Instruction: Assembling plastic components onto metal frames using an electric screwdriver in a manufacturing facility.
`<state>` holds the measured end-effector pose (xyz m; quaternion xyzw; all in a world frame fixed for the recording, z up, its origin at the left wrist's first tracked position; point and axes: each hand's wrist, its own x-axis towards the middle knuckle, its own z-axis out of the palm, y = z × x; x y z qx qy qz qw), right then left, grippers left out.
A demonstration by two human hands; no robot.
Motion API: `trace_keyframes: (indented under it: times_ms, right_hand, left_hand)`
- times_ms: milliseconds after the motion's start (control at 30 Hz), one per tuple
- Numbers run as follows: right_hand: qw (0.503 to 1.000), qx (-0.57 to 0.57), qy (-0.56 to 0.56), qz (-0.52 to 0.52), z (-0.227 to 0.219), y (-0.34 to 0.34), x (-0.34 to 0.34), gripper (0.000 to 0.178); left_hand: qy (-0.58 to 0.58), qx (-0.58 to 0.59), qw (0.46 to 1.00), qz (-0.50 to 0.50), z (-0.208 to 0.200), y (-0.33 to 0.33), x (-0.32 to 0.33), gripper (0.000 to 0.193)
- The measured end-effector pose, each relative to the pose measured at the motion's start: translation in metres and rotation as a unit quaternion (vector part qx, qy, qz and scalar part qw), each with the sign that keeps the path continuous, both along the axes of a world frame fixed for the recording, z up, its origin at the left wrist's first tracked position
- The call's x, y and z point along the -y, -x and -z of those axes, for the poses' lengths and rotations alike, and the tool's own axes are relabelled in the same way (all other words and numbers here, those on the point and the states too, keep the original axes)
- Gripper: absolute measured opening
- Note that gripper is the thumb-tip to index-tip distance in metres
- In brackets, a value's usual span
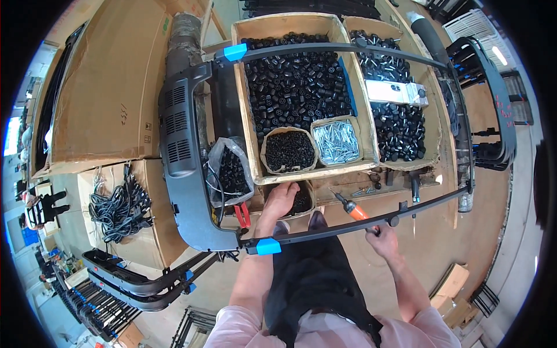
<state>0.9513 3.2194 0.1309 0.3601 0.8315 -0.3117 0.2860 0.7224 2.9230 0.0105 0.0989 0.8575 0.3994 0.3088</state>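
My left hand [281, 200] dips into a small cardboard box [314, 197] holding small dark parts. Its fingers are bent together, and whatever they pinch is hidden. My right hand [383, 240] is closed round the rear of an orange and black electric screwdriver [357, 211], whose bit points up and left. Between me and the big parts box lies a black frame [342, 231] with a blue corner piece [268, 246] at its near left. Along its left side runs a grey housing [180, 130] with vent slots.
A wooden-edged box [250, 136] holds black plastic caps, a tub of silver screws [336, 141] and a tub of dark screws [289, 151]. Black-headed bolts [399, 130] fill another box on the right. Red-handled pliers [242, 215] hang by a plastic bag [229, 174]. Cables [120, 209] lie on a carton.
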Motion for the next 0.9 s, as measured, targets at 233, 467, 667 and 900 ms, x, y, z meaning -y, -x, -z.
trace_keyframes:
  times_ms: [233, 467, 667, 900]
  right_hand:
    - [0.996, 0.000, 0.052, 0.075, -0.033, -0.058, 0.016, 0.045]
    - [0.991, 0.015, 0.108, 0.077, -0.088, -0.066, 0.015, 0.059]
    - [0.973, 0.133, 0.190, 0.010, -0.144, -0.050, -0.013, 0.059]
    - [0.929, 0.115, 0.313, -0.159, -0.184, -0.003, -0.020, 0.060]
  left_hand:
    - [-0.328, 0.390, 0.840, -0.187, -0.021, -0.004, 0.007, 0.030]
    - [-0.451, 0.464, 0.726, -0.232, -0.047, -0.025, 0.021, 0.022]
    - [-0.475, 0.400, 0.762, -0.183, -0.053, -0.085, 0.044, 0.022]
    - [-0.380, 0.454, 0.792, -0.149, -0.133, -0.173, 0.026, 0.042]
